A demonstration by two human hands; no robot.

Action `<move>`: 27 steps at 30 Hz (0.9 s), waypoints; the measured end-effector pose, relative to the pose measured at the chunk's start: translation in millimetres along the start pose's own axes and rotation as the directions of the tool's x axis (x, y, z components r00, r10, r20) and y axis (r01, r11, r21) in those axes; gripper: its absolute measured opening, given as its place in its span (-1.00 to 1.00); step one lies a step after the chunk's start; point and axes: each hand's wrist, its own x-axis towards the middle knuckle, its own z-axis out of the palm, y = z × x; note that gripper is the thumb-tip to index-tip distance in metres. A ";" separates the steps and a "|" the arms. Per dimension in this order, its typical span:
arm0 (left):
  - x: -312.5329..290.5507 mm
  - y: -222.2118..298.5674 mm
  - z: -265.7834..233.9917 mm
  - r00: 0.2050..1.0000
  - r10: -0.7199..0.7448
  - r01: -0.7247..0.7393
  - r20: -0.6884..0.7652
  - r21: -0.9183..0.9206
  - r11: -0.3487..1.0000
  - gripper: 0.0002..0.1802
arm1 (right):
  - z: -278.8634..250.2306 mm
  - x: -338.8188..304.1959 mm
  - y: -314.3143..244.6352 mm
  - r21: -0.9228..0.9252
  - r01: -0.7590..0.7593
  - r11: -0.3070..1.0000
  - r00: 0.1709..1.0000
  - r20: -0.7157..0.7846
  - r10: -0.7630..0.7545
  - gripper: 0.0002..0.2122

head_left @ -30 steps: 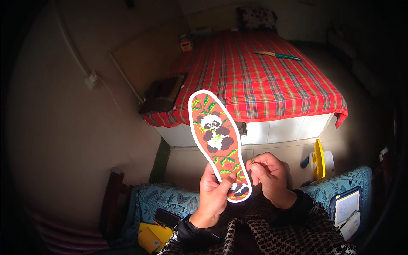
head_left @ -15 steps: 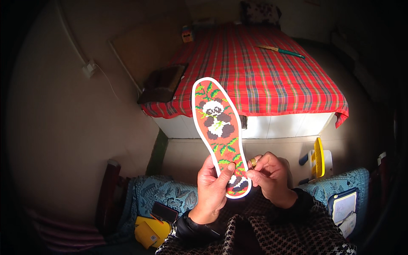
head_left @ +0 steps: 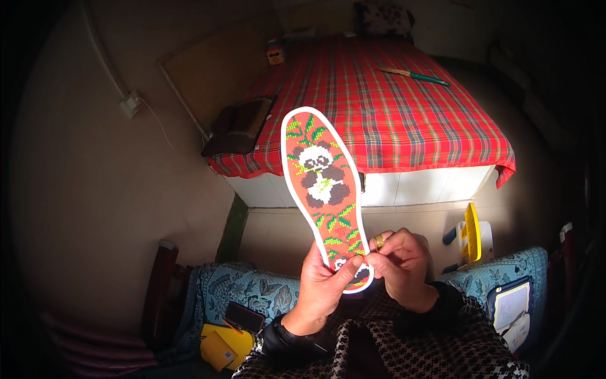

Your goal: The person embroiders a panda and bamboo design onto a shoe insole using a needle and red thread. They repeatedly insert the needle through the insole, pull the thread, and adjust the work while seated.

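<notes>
- The left hand [head_left: 320, 287] is holding the insole [head_left: 325, 196] by its near end, thumb lying across the front; the insole is standing nearly upright before the lap, its broad end pointing far.
- The right hand [head_left: 407, 265] is making a narrow pinch at the insole's near right edge, wearing a gold-coloured band [head_left: 379, 242] on one finger; whether it is gripping the edge or something thin, I cannot tell.
- The large panda and the leaves around it are looking filled with colour, so the far and middle parts are seemingly finished.
- The thumb is covering part of the smaller black-and-white figure at the near end; any gaps left there are staying hidden.
- A colourful box [head_left: 275, 52] is standing on the far left of the red plaid bed [head_left: 385, 120]; its contents are not showing.
- A yellow packet [head_left: 218, 351] is lying at near left, beside a dark phone [head_left: 245, 317]; what it is holding, if anything, is not showing.
</notes>
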 end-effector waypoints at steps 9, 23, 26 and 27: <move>-1.2 2.6 -0.1 1.000 0.003 -0.004 -0.015 -0.035 0.999 -0.59 | -0.7 -3.5 3.9 -0.006 0.000 1.000 1.000 0.029 0.000 -0.83; 2.0 6.9 -2.9 0.993 0.072 -0.083 -0.091 -0.120 0.989 -0.63 | 2.2 -7.8 4.8 -0.015 0.002 1.000 1.000 0.014 -0.002 -0.82; 2.0 7.8 -4.1 0.992 0.084 -0.096 -0.095 -0.121 0.988 -0.65 | 1.2 -8.0 6.3 -0.033 0.004 0.999 1.000 0.026 -0.003 -0.82; 1.9 7.8 -4.5 0.992 0.086 -0.097 -0.095 -0.125 0.987 -0.66 | 0.5 -8.2 6.8 -0.050 0.010 0.999 0.999 0.032 -0.008 -0.83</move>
